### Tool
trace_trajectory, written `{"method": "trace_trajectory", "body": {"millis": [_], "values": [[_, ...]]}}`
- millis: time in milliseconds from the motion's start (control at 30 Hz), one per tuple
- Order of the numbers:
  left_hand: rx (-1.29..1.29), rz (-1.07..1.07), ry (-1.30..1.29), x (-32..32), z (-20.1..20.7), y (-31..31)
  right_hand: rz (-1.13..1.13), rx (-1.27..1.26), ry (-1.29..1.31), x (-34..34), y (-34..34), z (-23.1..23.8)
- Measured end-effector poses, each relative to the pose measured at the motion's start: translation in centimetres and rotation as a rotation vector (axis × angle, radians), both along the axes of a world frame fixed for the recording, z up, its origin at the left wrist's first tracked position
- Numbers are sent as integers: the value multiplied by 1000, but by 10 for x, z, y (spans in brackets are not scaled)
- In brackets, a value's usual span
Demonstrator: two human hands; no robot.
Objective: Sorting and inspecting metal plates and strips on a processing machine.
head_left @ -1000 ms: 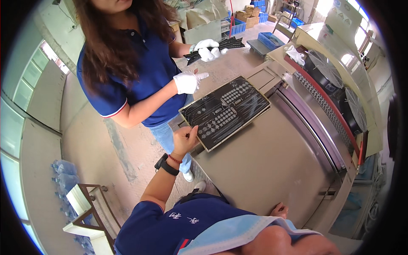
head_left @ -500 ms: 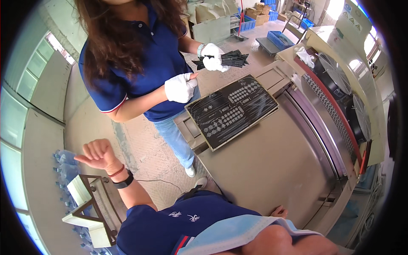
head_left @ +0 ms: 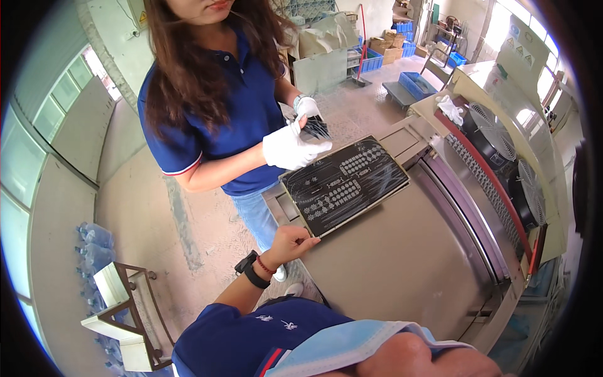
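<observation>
My left hand (head_left: 292,244) is closed at the near left corner of a flat rectangular black panel (head_left: 370,195), its thumb along the edge and its other fingers curled. White patterns of small shapes and lines cover the panel, which has a pale rim. It lies at the far end of a brown-grey machine table (head_left: 396,264). Across from me, a co-worker in white gloves holds a bunch of thin black strips (head_left: 314,127) above the panel's far left side. My right hand is out of view.
A machine with round fan guards (head_left: 490,135) and a red bar borders the table's right side; a white glove (head_left: 451,110) lies on it. To the left stand a wheeled metal frame (head_left: 129,314) and several clear plastic bottles (head_left: 97,257). Blue crates (head_left: 418,85) are at the back.
My left hand has swung from the left, away from the table, to the panel's corner. My right fingers have left view. The co-worker's gloved hands have come together around the black strips.
</observation>
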State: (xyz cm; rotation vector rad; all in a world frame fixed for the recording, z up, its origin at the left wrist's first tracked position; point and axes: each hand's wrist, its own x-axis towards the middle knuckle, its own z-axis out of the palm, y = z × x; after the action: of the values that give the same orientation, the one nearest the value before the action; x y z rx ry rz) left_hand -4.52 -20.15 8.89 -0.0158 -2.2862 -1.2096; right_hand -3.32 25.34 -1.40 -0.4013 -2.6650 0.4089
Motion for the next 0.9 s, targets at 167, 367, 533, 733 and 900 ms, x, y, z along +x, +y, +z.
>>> {"method": "trace_trajectory", "body": {"millis": [167, 367, 533, 733, 900], "values": [[-375, 106, 175, -12, -13, 10, -10, 2, 11, -4, -5, 3], [-368, 146, 223, -12, -15, 9, -52, 6, -53, -4, -6, 0], [-232, 142, 245, -5, -22, 2, -31, 7, -78, -8, -6, 1], [98, 146, 94, -3, -21, 3, -36, -2, -60, -10, 28, -56], [742, 214, 189, 13, 55, -42, -26, -6, -42, -11, 19, -46]]}}
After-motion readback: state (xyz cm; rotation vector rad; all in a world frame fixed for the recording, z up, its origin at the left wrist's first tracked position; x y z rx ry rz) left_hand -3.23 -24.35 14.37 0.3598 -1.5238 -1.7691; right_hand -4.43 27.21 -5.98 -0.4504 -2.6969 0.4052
